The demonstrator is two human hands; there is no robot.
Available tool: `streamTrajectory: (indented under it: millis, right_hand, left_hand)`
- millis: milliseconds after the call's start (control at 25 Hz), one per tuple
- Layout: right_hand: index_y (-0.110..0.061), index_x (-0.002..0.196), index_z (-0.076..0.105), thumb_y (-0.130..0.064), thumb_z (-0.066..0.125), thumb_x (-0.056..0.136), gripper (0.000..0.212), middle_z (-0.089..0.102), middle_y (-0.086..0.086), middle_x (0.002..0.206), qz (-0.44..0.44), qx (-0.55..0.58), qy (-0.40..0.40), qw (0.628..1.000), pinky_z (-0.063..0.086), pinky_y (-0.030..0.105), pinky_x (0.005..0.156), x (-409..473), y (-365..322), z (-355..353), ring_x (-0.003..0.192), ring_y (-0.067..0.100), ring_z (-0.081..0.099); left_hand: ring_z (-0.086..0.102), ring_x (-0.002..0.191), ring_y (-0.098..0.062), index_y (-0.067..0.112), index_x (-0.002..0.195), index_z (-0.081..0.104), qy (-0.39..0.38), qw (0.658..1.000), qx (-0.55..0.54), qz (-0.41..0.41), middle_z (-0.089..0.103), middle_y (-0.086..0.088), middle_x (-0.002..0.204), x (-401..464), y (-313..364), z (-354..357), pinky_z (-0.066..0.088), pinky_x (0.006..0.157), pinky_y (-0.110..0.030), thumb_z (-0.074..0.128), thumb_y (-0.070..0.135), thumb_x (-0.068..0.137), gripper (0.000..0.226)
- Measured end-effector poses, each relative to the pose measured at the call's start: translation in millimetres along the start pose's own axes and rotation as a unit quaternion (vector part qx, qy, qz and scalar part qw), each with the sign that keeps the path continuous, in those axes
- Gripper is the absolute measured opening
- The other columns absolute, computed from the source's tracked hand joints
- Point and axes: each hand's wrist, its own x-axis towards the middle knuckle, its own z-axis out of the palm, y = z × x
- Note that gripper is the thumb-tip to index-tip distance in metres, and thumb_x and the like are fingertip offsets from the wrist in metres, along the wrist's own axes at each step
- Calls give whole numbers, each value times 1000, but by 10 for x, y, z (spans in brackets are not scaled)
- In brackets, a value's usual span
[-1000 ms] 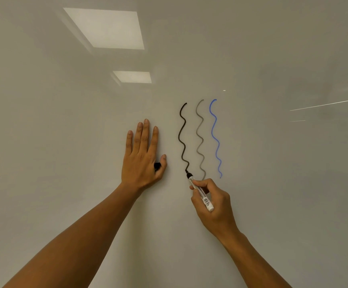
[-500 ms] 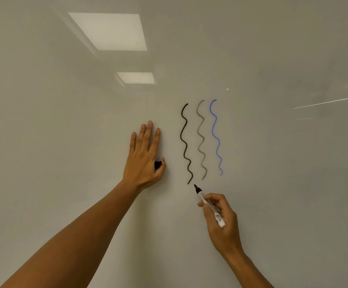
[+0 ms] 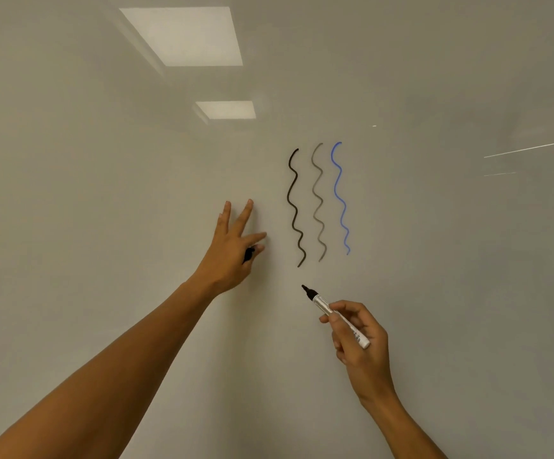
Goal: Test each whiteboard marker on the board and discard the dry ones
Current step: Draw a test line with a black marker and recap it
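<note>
Nearest the camera, 2 bare forearms reach up from the bottom edge toward the whiteboard [image 3: 103, 226], which fills the whole view. The right hand [image 3: 360, 339] is curled closed around a whiteboard marker [image 3: 335, 314] with a pale barrel, pinched between thumb and fingers. The marker is uncapped and tilts up to the left, its black tip held below the drawn lines and apart from them; whether the tip touches the board cannot be told. Farther and to the left, the left hand [image 3: 229, 253] is raised at the board with its fingers spread and pointing up, while the thumb and a bent finger trap a small black cap [image 3: 248, 254] at the right side of the palm. Whether the fingertips rest on the board cannot be told. Just right of that hand, 3 wavy vertical strokes stand side by side on the board: a dark black line [image 3: 294, 210] on the left, a faint grey line [image 3: 318, 203] in the middle, and a blue line [image 3: 341, 200] on the right. Farthest up, the glossy board mirrors 2 rectangular ceiling lights [image 3: 183, 36], one large and one smaller beneath it, and a thin bright streak [image 3: 533, 148] shows at the right edge.
</note>
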Motion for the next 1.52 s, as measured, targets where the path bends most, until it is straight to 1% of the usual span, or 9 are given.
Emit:
streamTrajectory:
  millis: [160, 240, 320, 440, 640, 880, 1040, 1240, 1520]
  right_hand:
    - [-24, 94, 69, -29, 66, 94, 7, 71, 13, 87, 6, 25, -52, 998, 31, 24, 44, -204, -84, 48, 56, 25, 36]
    - [-25, 92, 69, -39, 64, 89, 15, 71, 12, 85, 8, 19, -77, 997, 31, 24, 44, -331, -103, 71, 53, 20, 36]
    - [-26, 91, 70, -38, 63, 89, 15, 70, 12, 84, 10, 15, -94, 995, 35, 19, 47, -444, -113, 90, 53, 9, 44]
    - [-26, 93, 69, -34, 60, 93, 13, 71, 13, 86, 14, 6, -118, 993, 39, 15, 52, -616, -102, 115, 57, 6, 51]
    - [-28, 94, 69, -51, 56, 87, 26, 71, 10, 85, 55, 22, -131, 990, 34, 23, 46, -851, -46, 123, 53, 14, 41]
    - [-25, 96, 69, -35, 59, 95, 15, 73, 9, 84, 91, -7, -155, 984, 40, 11, 53, -1002, 37, 142, 58, 3, 56]
    - [-17, 103, 67, -36, 67, 84, 27, 77, 5, 87, 129, -23, -154, 979, 42, 14, 52, -1019, 38, 128, 58, 4, 58]
    - [-24, 90, 76, -34, 78, 75, 18, 70, 2, 73, 194, -51, -130, 971, 43, 18, 51, -976, 150, 1, 58, 9, 56]
    - [-14, 93, 67, -17, 70, 91, 5, 74, 14, 87, 230, -58, -140, 961, 46, 28, 51, -1099, 224, 11, 59, 20, 53]
  left_hand:
    - [26, 147, -26, 17, 107, 75, 1, 994, -101, -48, 54, -3, 143, -507, 245, 67, 30, 115, -37, 56, 41, 91, 35]
    - [60, 118, -14, 20, 98, 77, 14, 977, -190, -94, 73, 3, 112, -750, 414, 42, 49, 99, -31, 60, 49, 84, 37]
    - [65, 77, -9, 24, 88, 77, 24, 964, -237, -120, 74, 12, 84, -957, 569, 28, 50, 69, -22, 66, 48, 80, 28]
    - [55, 59, -11, 24, 84, 77, 10, 957, -256, -136, 69, 11, 71, -1230, 731, 84, 40, 57, -15, 68, 45, 80, 23]
    - [68, 77, -13, 18, 98, 72, -32, 967, -193, -164, 75, 6, 85, -1622, 795, 289, 57, 74, -26, 72, 20, 87, 11]
    - [71, 87, -6, 12, 106, 69, -82, 978, -149, -120, 77, 8, 93, -1854, 855, 312, 57, 83, -26, 72, 3, 85, 23]
    - [70, 93, -11, 15, 114, 68, -127, 979, -115, -114, 76, 6, 100, -1909, 872, 320, 55, 87, -25, 71, 5, 87, 29]
    - [64, 103, -3, 18, 120, 67, -119, 957, -220, -147, 70, 4, 115, -2073, 929, 349, 48, 95, -13, 53, -19, 84, 53]
    - [64, 109, -2, 29, 110, 66, -65, 909, -345, -226, 69, 10, 115, -2277, 1161, 397, 49, 92, -15, 39, -31, 75, 74]
